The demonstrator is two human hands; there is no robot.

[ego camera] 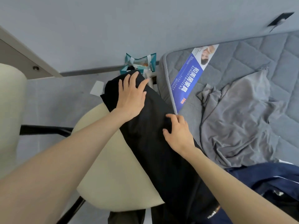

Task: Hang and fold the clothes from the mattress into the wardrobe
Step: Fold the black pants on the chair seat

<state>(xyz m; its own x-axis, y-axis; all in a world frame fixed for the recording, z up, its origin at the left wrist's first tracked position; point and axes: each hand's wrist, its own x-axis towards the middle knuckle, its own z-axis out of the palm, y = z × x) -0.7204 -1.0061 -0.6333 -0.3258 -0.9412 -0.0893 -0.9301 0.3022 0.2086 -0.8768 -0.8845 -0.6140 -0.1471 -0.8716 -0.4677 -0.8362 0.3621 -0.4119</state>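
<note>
We're in the folding step here, with the black garment [153,151] stretched in a long band across the cream chair seat [116,172] rather than on the mattress. Our left hand [131,96] lies flat on its far end, fingers spread wide, pressing the cloth down. Our right hand [178,133], nearer to us and just beside the mattress edge [168,88], has its fingers bent, and thumb and fingertips look to be nipping up a fold at the garment's middle. The next move, as we judge it, calls for the left palm to pin that far end while the right draws its fold across or toward us, so the band halves cleanly. Mind the edges: to the left of our left hand the cloth overhangs the rounded seat rim and could slide floorward, and beyond its fingertips a teal bag [140,62] crowds the wall. Right of our right hand the mattress offers the open flat room, though a grey garment [234,120] is rumpled there and a navy garment [267,180] is heaped beside our right forearm, both waiting their turn.
</note>
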